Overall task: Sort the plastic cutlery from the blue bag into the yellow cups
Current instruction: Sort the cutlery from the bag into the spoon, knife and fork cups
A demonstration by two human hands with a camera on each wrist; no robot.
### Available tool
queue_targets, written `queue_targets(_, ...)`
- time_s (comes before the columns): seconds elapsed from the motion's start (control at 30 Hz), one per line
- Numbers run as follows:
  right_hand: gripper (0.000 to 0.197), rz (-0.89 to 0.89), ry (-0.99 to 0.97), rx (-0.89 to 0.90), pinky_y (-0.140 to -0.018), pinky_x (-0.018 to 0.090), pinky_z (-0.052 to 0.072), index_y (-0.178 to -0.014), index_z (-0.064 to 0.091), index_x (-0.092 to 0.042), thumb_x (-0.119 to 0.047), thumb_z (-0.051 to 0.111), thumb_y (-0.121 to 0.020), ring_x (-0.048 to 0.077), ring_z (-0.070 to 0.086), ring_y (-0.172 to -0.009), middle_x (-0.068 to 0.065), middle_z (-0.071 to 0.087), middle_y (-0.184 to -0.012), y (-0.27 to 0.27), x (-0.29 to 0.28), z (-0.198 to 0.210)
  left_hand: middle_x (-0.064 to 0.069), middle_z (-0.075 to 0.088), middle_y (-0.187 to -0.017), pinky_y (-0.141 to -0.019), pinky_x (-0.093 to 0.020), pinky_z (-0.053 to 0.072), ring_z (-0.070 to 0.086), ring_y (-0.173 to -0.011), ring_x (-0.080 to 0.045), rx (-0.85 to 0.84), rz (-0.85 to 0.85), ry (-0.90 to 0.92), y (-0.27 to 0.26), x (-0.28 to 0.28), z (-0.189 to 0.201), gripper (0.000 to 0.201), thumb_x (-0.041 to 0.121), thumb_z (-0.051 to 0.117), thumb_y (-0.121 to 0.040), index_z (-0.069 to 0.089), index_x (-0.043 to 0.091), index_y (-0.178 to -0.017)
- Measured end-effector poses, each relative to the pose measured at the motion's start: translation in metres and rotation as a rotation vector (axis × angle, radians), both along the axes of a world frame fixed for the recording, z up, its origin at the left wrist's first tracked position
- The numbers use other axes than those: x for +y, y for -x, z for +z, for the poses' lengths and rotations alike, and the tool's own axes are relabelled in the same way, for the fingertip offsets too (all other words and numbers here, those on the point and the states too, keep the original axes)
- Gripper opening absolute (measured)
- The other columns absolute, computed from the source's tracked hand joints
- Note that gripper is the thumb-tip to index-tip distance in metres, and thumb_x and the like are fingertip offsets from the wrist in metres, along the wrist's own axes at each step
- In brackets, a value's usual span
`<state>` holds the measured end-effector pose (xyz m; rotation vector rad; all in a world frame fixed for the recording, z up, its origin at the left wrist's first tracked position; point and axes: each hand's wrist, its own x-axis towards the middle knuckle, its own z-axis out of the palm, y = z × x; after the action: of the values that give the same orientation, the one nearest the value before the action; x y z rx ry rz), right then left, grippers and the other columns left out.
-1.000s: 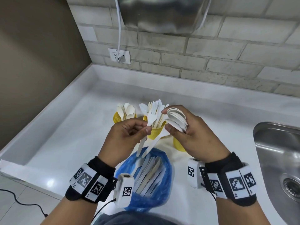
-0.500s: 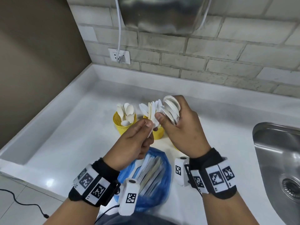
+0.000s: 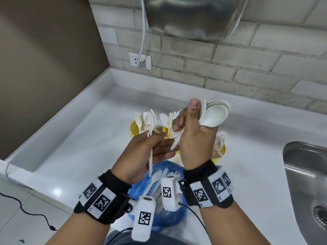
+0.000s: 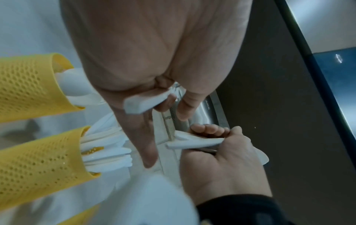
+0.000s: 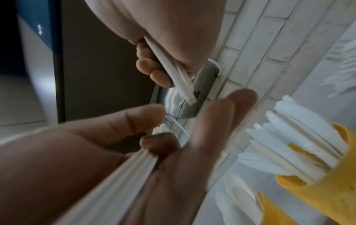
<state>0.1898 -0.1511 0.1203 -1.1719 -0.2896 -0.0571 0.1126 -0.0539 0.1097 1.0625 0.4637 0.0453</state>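
Note:
My right hand (image 3: 192, 119) grips a bunch of white plastic spoons (image 3: 215, 114), bowls up, above the cups; their handles (image 5: 173, 70) stick out under its curled fingers. Just left of it my left hand (image 3: 159, 144) pinches a single white fork (image 3: 150, 156) under the thumb, tines up (image 5: 161, 127), handle pointing down. Three yellow perforated cups stand behind the hands: the left cup (image 3: 134, 129) holds spoons, the middle cup (image 3: 166, 132) knives, the right cup (image 3: 221, 151) forks. The blue bag (image 3: 174, 214) lies open below my wrists with more cutlery inside.
The white counter (image 3: 88, 138) has a raised rim at the left and back. A steel sink (image 3: 304, 174) lies at the right. On the brick wall hang a socket (image 3: 139, 61) with a cable and a metal appliance (image 3: 191, 18).
My right hand has lifted the spoon bunch and turned it upright. My left hand has drawn one fork away from the bunch, slightly down and left.

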Motion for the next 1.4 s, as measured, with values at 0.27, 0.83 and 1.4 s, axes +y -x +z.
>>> queue_targets(0.27, 0.022, 0.058, 0.252, -0.131, -0.075, 0.008, 0.045, -0.078, 0.061, -0.028, -0.018, 0.071, -0.096, -0.007, 0.064, -0.075, -0.025, 0.065, -0.073, 0.019, 0.018, -0.017, -0.032, 0.067, -0.123, -0.086, -0.033, 0.06, 0.07, -0.103, -0.031, -0.031, 0.104, 0.02, -0.003, 0.016, -0.005, 0.035, 0.011, 0.05, -0.101, 0.064, -0.013, -0.123)
queue_targets(0.83, 0.014, 0.045, 0.358, -0.021, -0.05, 0.038, 0.056, -0.074, 0.07, -0.019, -0.018, 0.078, -0.085, 0.025, 0.064, -0.044, 0.001, 0.067, -0.056, -0.036, 0.058, -0.022, -0.012, 0.072, -0.104, -0.075, -0.043, 0.065, 0.074, -0.077, -0.02, 0.101, 0.501, -0.693, -0.004, 0.099, -0.051, 0.011, 0.006, 0.068, -0.092, 0.06, 0.01, -0.085)
queue_targets(1.4, 0.018, 0.156, 0.995, -0.281, -0.064, 0.026, 0.046, -0.086, 0.06, -0.027, -0.037, 0.074, -0.081, 0.021, 0.064, -0.072, -0.008, 0.065, -0.073, -0.059, 0.111, -0.079, -0.017, 0.066, -0.103, -0.082, -0.051, 0.063, 0.078, -0.075, -0.025, 0.24, 0.39, -0.575, -0.032, 0.105, -0.098, 0.024, 0.006, 0.074, -0.09, 0.051, 0.007, -0.093)
